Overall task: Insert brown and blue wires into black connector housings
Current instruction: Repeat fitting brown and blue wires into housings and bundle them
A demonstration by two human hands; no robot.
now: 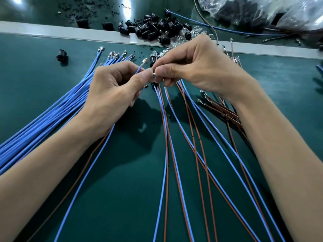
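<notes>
My left hand [111, 88] pinches a blue wire [139, 69], tip toward 1 o'clock; right hand [195, 67] pinches a terminal [154, 74], housings [153, 27] at 12

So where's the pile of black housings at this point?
In the head view the housing pile lies top centre, straddling the white strip, just beyond the right hand and left of the plastic bag.
</notes>
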